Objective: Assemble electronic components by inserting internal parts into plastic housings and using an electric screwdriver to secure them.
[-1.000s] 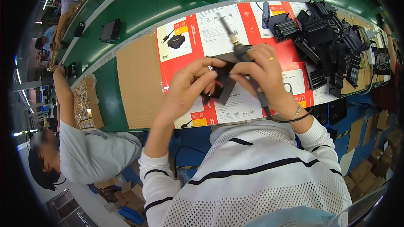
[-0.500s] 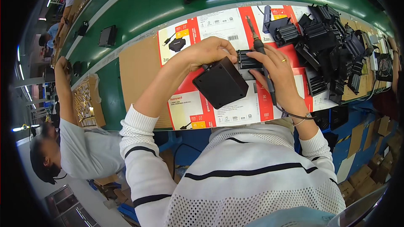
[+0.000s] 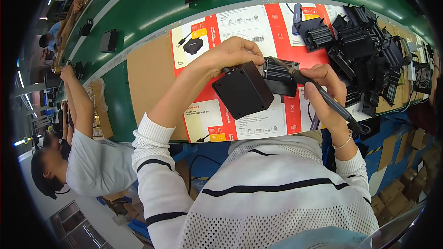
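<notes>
While left grip [image 3: 236, 55] holds black box [image 3: 243, 91], right grip [image 3: 334, 85] holds soldering iron [image 3: 326, 96], now turned leftward.

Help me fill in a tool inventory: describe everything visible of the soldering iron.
The soldering iron is slim, with a dark, seemingly plastic handle and a greyish, metal-looking front end. The right hand grips its handle rather like a pen. In the picture it slants, tip to the upper left over the finned black part; whether they touch I cannot tell.

A grey-shirted co-worker [image 3: 101, 163] is at the left, and cardboard boxes [image 3: 392, 191] lie at lower right.
</notes>
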Demonstrator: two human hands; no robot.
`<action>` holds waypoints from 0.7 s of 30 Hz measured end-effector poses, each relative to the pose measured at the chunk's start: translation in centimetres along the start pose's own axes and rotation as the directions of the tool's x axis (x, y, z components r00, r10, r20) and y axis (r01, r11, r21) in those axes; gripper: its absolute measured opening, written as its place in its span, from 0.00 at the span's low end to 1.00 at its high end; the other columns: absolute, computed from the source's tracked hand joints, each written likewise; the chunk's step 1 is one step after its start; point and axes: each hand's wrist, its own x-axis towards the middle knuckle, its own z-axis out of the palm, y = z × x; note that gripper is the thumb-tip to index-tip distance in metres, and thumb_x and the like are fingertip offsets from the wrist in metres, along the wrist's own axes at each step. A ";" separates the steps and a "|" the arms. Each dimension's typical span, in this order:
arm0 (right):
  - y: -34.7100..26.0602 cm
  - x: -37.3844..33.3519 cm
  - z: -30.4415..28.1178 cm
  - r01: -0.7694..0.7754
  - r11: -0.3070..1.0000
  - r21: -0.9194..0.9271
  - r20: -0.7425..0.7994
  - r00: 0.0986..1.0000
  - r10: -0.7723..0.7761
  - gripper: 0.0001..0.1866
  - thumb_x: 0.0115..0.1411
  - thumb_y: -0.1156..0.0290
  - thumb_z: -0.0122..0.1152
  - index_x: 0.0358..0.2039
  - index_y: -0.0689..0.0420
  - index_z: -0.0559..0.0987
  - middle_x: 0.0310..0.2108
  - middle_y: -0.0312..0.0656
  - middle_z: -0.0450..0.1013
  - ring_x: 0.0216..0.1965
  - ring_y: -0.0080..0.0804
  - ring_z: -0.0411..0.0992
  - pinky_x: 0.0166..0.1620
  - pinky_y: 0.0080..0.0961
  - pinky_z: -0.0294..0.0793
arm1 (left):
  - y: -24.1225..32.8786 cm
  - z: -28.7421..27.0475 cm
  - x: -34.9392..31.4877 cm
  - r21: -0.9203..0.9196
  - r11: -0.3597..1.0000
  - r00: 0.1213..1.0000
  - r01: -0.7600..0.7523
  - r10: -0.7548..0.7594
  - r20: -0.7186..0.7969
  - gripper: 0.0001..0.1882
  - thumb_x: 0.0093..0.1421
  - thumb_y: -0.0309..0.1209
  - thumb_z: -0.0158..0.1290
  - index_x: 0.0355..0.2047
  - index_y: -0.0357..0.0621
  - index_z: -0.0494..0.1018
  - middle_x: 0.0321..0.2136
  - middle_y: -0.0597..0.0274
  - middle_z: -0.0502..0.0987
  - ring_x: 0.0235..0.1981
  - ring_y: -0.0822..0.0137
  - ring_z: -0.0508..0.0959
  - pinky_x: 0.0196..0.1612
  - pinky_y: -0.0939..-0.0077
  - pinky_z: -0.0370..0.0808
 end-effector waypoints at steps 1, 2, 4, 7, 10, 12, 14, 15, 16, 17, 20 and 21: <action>0.2 0.0 -0.2 0.029 0.999 -0.029 0.017 0.999 -0.029 0.10 0.51 0.79 0.59 0.35 0.64 0.80 0.29 0.42 0.76 0.27 0.26 0.72 0.38 0.19 0.72 | 0.0 0.0 0.1 0.012 1.000 1.000 0.003 -0.003 -0.001 0.06 0.55 0.31 0.62 0.31 0.43 0.79 0.19 0.66 0.78 0.17 0.80 0.72 0.19 0.91 0.60; 0.2 0.0 -0.2 0.060 0.997 -0.058 0.035 0.998 -0.058 0.09 0.51 0.79 0.58 0.34 0.65 0.80 0.28 0.42 0.76 0.25 0.25 0.71 0.36 0.18 0.72 | 0.1 -0.1 0.1 0.024 1.000 1.000 0.006 -0.006 -0.003 0.07 0.55 0.31 0.62 0.31 0.43 0.79 0.19 0.66 0.78 0.16 0.80 0.72 0.19 0.91 0.60; 0.1 0.0 -0.1 0.051 0.996 -0.067 0.039 0.998 -0.048 0.10 0.51 0.78 0.58 0.34 0.65 0.80 0.28 0.42 0.76 0.26 0.25 0.71 0.36 0.18 0.72 | -0.1 -0.1 0.3 0.022 1.000 1.000 -0.002 0.002 0.000 0.06 0.55 0.31 0.62 0.31 0.43 0.79 0.19 0.66 0.78 0.16 0.80 0.72 0.19 0.91 0.60; -0.1 -0.1 0.0 0.023 0.996 -0.090 0.047 0.999 -0.019 0.11 0.51 0.77 0.58 0.35 0.65 0.80 0.29 0.42 0.76 0.26 0.25 0.72 0.36 0.17 0.71 | -0.5 -0.2 0.5 0.021 1.000 1.000 -0.023 0.023 0.008 0.06 0.55 0.31 0.61 0.30 0.43 0.79 0.18 0.66 0.77 0.16 0.80 0.72 0.18 0.91 0.59; -0.1 0.0 0.0 0.033 0.994 -0.109 0.069 0.997 -0.026 0.10 0.52 0.79 0.57 0.36 0.67 0.79 0.29 0.42 0.75 0.24 0.25 0.70 0.33 0.16 0.70 | -0.5 -0.3 0.6 0.025 0.999 1.000 -0.025 0.025 0.012 0.06 0.55 0.31 0.61 0.30 0.42 0.79 0.19 0.65 0.77 0.16 0.80 0.71 0.18 0.91 0.59; -0.1 0.1 0.0 0.042 0.991 -0.125 0.090 0.995 -0.031 0.10 0.53 0.80 0.56 0.36 0.68 0.78 0.30 0.42 0.74 0.23 0.24 0.69 0.30 0.15 0.68 | -0.5 -0.3 0.6 0.032 0.999 1.000 -0.025 0.025 0.015 0.06 0.55 0.31 0.60 0.30 0.42 0.79 0.19 0.65 0.77 0.16 0.80 0.71 0.18 0.91 0.59; -0.2 0.2 0.1 0.053 0.990 -0.133 0.083 0.996 -0.042 0.10 0.52 0.79 0.57 0.35 0.67 0.79 0.29 0.42 0.74 0.23 0.24 0.69 0.31 0.16 0.69 | -0.6 -0.3 0.7 0.033 0.999 1.000 -0.025 0.024 0.013 0.06 0.55 0.31 0.60 0.30 0.42 0.79 0.19 0.65 0.78 0.16 0.80 0.71 0.18 0.91 0.59; -0.2 0.3 0.1 0.064 0.988 -0.141 0.075 0.996 -0.054 0.10 0.51 0.79 0.58 0.35 0.66 0.79 0.29 0.42 0.75 0.24 0.25 0.69 0.32 0.16 0.70 | -0.6 -0.3 0.8 0.036 0.999 1.000 -0.024 0.024 0.011 0.06 0.55 0.31 0.60 0.30 0.42 0.79 0.19 0.65 0.78 0.16 0.80 0.71 0.18 0.91 0.59; -0.3 0.3 0.2 0.074 0.986 -0.149 0.067 0.996 -0.065 0.10 0.50 0.79 0.59 0.35 0.65 0.80 0.29 0.41 0.75 0.24 0.26 0.69 0.33 0.17 0.71 | -0.6 -0.3 0.9 0.039 0.999 1.000 -0.024 0.023 0.010 0.06 0.55 0.31 0.60 0.30 0.42 0.79 0.19 0.65 0.78 0.16 0.80 0.71 0.18 0.91 0.59; -0.4 0.4 0.2 0.085 0.984 -0.157 0.059 0.995 -0.076 0.10 0.50 0.78 0.61 0.34 0.64 0.81 0.29 0.41 0.76 0.24 0.27 0.70 0.34 0.18 0.72 | -0.7 -0.3 0.9 0.042 0.999 1.000 -0.023 0.023 0.008 0.06 0.55 0.31 0.60 0.30 0.42 0.79 0.19 0.65 0.78 0.16 0.80 0.71 0.18 0.91 0.59; -0.5 0.6 0.0 0.174 0.960 -0.220 0.101 0.983 -0.155 0.10 0.49 0.78 0.61 0.34 0.64 0.82 0.30 0.42 0.76 0.25 0.28 0.70 0.34 0.18 0.72 | -0.6 -0.3 0.9 0.050 0.999 1.000 -0.017 0.016 0.004 0.06 0.55 0.31 0.61 0.30 0.43 0.80 0.19 0.66 0.76 0.16 0.80 0.70 0.19 0.89 0.59; -0.5 0.7 -0.1 0.218 0.943 -0.250 0.123 0.973 -0.193 0.09 0.49 0.79 0.61 0.33 0.64 0.82 0.30 0.42 0.76 0.25 0.28 0.70 0.34 0.18 0.73 | -0.5 -0.3 0.9 0.054 0.998 1.000 -0.013 0.013 0.002 0.06 0.55 0.31 0.61 0.30 0.43 0.80 0.19 0.67 0.76 0.16 0.80 0.69 0.19 0.89 0.59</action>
